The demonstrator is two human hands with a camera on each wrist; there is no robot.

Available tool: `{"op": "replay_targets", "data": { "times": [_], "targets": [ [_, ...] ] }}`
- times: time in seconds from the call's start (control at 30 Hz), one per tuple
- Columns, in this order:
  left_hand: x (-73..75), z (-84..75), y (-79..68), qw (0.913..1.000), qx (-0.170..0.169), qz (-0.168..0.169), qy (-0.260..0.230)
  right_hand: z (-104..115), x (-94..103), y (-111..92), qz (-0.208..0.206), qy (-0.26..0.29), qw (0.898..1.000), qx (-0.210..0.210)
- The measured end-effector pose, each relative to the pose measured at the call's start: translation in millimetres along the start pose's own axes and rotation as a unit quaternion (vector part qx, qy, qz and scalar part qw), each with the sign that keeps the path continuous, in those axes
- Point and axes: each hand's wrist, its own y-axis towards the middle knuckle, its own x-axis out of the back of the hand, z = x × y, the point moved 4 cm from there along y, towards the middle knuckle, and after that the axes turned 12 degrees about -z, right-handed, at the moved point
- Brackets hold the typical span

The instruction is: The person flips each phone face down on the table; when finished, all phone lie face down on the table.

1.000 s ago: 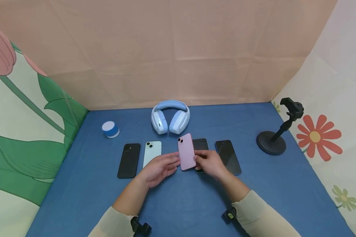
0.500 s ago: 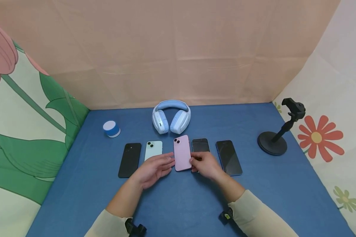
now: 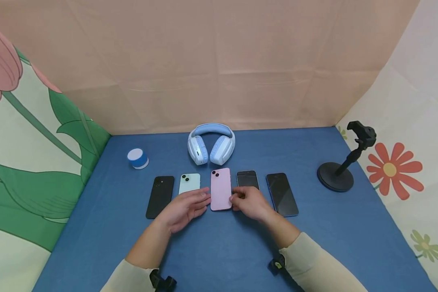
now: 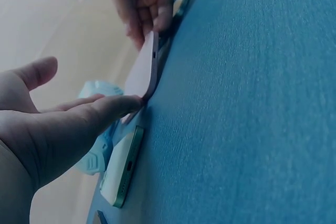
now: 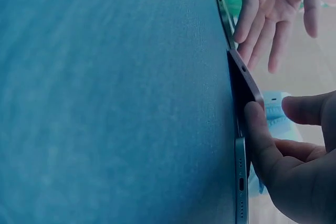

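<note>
Your right grip (image 3: 252, 202) holds the pink phone (image 3: 220, 189) by its right edge, fingers curled there, while your left grip (image 3: 184, 209) lies wide, fingers straight, fingertips at the left edge. Five phones make a row: from left to right one black phone (image 3: 160, 197), one mint phone (image 3: 190, 182), the pink one in the middle, then two with dark screens up, a silver-edged phone (image 3: 247, 178) and a blue-edged phone (image 3: 282, 194). Your pink phone shows its back, tilted, the right edge raised off the counter (image 3: 211, 251). Behind the row you have one pair of headphones (image 3: 211, 128), one blue-and-white tub (image 3: 137, 158) to the left and one black stand (image 3: 350, 157) to the right. Blue cloth covers your counter; a tan backdrop (image 3: 219, 69) hangs behind, a leafy panel (image 3: 25, 194) stands left, and a white panel (image 3: 398, 105) on the right bears one large red flower (image 3: 388, 168).
</note>
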Motion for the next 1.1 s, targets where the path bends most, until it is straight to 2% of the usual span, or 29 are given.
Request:
{"op": "replay_targets", "data": {
  "times": [0.3,0.63,0.9,1.1],
  "targets": [
    [5.0,0.4,-2.9,1.0,-0.002,-0.002,-0.006,7.1,-3.9,-1.5,0.016,-0.067,0.996,0.052],
    [4.8,1.2,-2.9,1.0,-0.004,-0.001,-0.003,9.6,-5.7,-1.1,0.019,-0.123,0.989,0.074],
    [4.5,-1.0,-3.4,1.0,-0.002,-0.005,-0.002,9.8,-4.3,-0.8,0.019,-0.124,0.989,0.077],
    [5.4,-1.2,-4.0,0.9999,-0.004,-0.009,0.008,7.9,-2.2,0.0,0.033,-0.113,0.99,0.074]
  ]
}}
